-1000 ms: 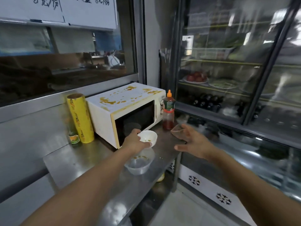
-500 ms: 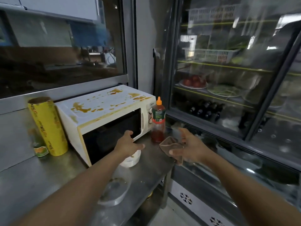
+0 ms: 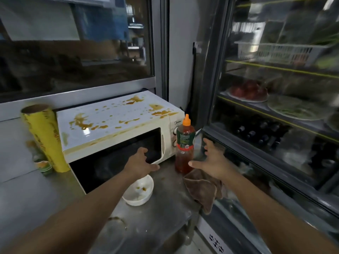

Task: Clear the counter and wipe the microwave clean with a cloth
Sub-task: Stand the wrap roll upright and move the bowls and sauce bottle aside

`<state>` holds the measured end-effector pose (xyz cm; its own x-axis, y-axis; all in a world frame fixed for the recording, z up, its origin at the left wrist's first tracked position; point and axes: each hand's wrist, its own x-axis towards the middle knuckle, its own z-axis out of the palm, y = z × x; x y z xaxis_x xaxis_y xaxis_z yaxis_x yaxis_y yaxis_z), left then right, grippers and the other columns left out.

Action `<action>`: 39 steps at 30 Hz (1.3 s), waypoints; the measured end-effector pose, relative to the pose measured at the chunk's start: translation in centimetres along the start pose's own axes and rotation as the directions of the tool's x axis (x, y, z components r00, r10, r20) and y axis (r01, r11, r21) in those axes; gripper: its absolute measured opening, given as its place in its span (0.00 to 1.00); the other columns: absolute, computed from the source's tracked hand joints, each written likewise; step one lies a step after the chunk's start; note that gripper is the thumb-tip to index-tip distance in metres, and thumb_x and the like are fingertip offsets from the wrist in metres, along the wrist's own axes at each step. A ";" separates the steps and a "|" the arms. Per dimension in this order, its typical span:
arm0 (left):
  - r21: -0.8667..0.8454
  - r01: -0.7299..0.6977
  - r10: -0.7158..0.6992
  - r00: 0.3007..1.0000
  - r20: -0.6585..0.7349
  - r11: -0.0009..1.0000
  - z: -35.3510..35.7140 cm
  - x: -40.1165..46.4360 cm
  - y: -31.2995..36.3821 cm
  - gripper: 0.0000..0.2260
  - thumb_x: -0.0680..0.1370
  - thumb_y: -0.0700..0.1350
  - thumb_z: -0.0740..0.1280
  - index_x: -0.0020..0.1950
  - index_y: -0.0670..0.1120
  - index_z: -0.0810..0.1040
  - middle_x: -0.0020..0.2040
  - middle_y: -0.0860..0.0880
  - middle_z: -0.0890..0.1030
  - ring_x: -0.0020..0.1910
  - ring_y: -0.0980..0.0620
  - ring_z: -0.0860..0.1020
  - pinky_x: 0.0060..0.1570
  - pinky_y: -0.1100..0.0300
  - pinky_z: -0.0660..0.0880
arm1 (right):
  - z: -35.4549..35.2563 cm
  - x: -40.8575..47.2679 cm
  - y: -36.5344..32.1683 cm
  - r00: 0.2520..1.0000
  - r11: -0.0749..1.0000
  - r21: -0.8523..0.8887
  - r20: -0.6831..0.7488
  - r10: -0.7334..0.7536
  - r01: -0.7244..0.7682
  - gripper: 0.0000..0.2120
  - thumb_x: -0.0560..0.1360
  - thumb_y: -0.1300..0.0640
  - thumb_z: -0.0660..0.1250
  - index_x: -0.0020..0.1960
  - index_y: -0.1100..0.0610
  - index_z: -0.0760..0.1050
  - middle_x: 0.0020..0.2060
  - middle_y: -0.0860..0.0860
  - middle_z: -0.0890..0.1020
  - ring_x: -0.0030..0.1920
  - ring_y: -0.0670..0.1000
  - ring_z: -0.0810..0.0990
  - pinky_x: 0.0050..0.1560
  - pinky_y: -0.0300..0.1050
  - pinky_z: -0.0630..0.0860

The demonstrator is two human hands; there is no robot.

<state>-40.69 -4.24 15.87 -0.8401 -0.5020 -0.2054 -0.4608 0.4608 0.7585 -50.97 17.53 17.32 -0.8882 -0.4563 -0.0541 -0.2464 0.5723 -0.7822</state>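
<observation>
A white microwave (image 3: 117,123) with orange-brown sauce splashed over its top stands on the steel counter (image 3: 161,217). My left hand (image 3: 140,163) hovers in front of its dark door, fingers apart, holding nothing. Just below it sits a small white bowl (image 3: 138,192) with sauce traces. A red sauce bottle (image 3: 185,145) with an orange cap stands at the microwave's right corner. My right hand (image 3: 213,159) is spread open right beside the bottle, not touching it. A brown cloth (image 3: 203,189) lies crumpled at the counter's right edge, under my right wrist.
A yellow roll of cling film (image 3: 45,136) stands left of the microwave, with a small green-labelled jar (image 3: 43,165) at its foot. A clear plastic container (image 3: 113,233) sits near the counter's front. A glass-door fridge (image 3: 275,107) fills the right side.
My left hand has set the white bowl down on the counter and let go. My right hand has dropped the brown cloth at the counter edge and opened toward the sauce bottle.
</observation>
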 end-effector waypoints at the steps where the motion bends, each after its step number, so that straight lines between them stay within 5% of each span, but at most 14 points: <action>1: 0.002 0.006 -0.006 1.000 -0.013 1.000 0.3 0.2 0.2 0.37 0.69 0.48 0.76 0.73 0.45 0.60 0.67 0.42 0.71 0.62 0.45 0.73 0.58 0.57 0.71 | 0.1 1.1 0.3 1.000 1.000 0.018 0.000 -0.010 0.010 0.53 0.60 0.47 0.79 0.76 0.50 0.51 0.73 0.51 0.63 0.72 0.53 0.63 0.70 0.55 0.64; 9: 0.014 0.174 -0.167 0.966 -0.196 0.985 2.8 1.8 -0.1 0.34 0.69 0.51 0.75 0.71 0.46 0.64 0.64 0.44 0.74 0.60 0.47 0.74 0.52 0.61 0.68 | 0.1 10.5 3.0 0.996 0.994 0.087 0.050 -0.067 0.063 0.47 0.65 0.57 0.78 0.74 0.60 0.53 0.70 0.54 0.66 0.69 0.52 0.66 0.59 0.35 0.61; 15: 0.028 0.301 -0.279 0.912 -0.300 0.953 4.2 1.9 -1.2 0.33 0.69 0.50 0.75 0.69 0.45 0.65 0.62 0.45 0.75 0.60 0.47 0.75 0.51 0.63 0.67 | 2.0 14.5 3.8 0.997 0.987 0.148 0.046 -0.069 0.062 0.56 0.57 0.49 0.81 0.75 0.55 0.52 0.70 0.54 0.67 0.70 0.56 0.66 0.70 0.53 0.65; 24: 0.018 0.436 -0.402 0.844 -0.356 0.900 4.6 1.9 -3.2 0.35 0.68 0.51 0.76 0.70 0.46 0.64 0.61 0.47 0.76 0.60 0.46 0.75 0.59 0.56 0.70 | 3.8 16.2 4.0 0.996 0.968 0.237 -0.048 -0.072 0.082 0.41 0.60 0.54 0.80 0.67 0.52 0.62 0.61 0.52 0.75 0.61 0.54 0.74 0.58 0.42 0.68; 35: -0.032 0.496 -0.478 0.814 -0.330 0.868 3.5 0.4 -6.6 0.35 0.68 0.50 0.76 0.70 0.44 0.63 0.63 0.44 0.75 0.61 0.43 0.74 0.61 0.52 0.72 | 4.4 12.4 0.1 0.987 0.957 0.240 -0.044 -0.154 0.161 0.40 0.59 0.51 0.80 0.65 0.51 0.64 0.59 0.49 0.76 0.61 0.53 0.74 0.61 0.46 0.71; 39: 0.025 0.513 -0.477 0.813 -0.333 0.858 3.1 0.9 -8.5 0.32 0.70 0.50 0.74 0.68 0.43 0.65 0.61 0.42 0.76 0.61 0.41 0.74 0.58 0.51 0.73 | 5.4 10.9 -1.1 0.985 0.957 0.230 -0.046 -0.168 0.174 0.39 0.60 0.52 0.80 0.65 0.51 0.64 0.58 0.48 0.76 0.57 0.49 0.74 0.55 0.41 0.69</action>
<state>-38.43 -6.35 7.36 -0.3679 -0.8721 -0.3227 -0.8337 0.1557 0.5299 -58.23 8.25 14.22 -0.8509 -0.5143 0.1070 -0.3015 0.3114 -0.9012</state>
